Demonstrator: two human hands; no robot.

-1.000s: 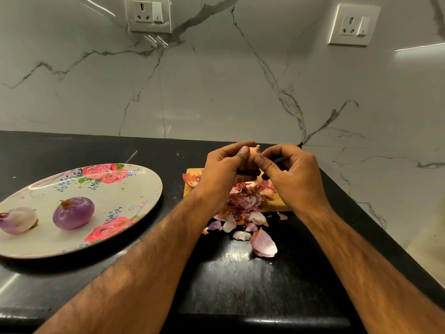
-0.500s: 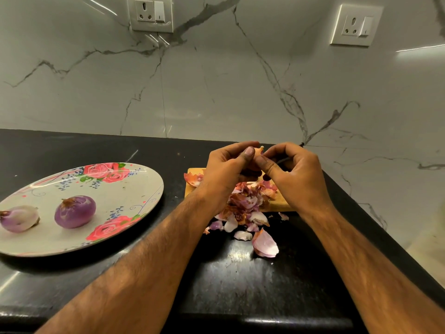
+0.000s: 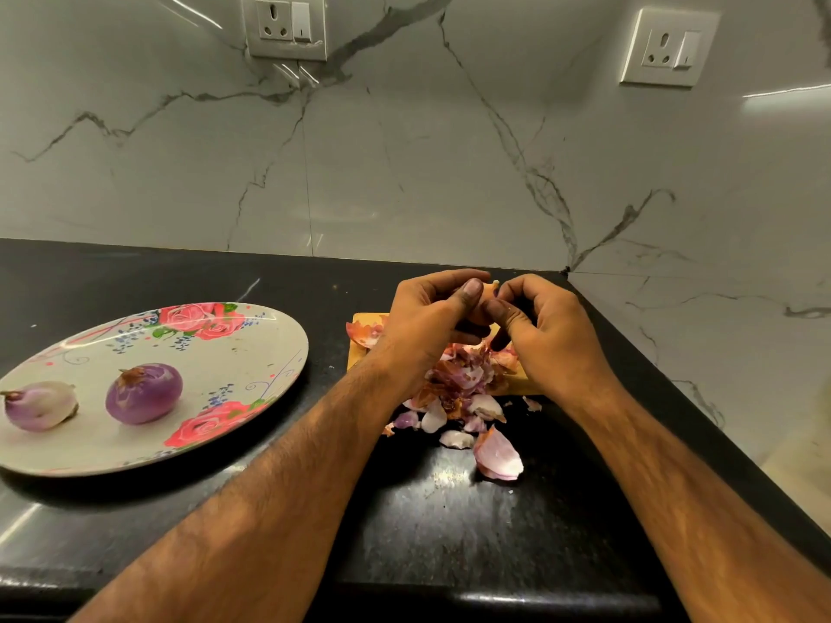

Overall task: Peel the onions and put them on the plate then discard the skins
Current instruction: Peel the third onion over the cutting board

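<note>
My left hand and my right hand meet above a wooden cutting board. Together they hold an onion, of which only an orange-skinned tip shows between the thumbs. Both hands' fingers curl round it. Below the hands a pile of onion skins covers the board and spills onto the black counter. A floral plate lies at the left. On it sit a peeled purple onion and a paler peeled onion.
A large loose skin piece lies on the black counter nearest me. The counter ends in a corner against marble walls, close behind and to the right of my hands. Two wall sockets sit high up.
Both hands keep hold of the onion in nearly the same place. My right thumb has shifted slightly on it. The plate and the skins have not moved.
</note>
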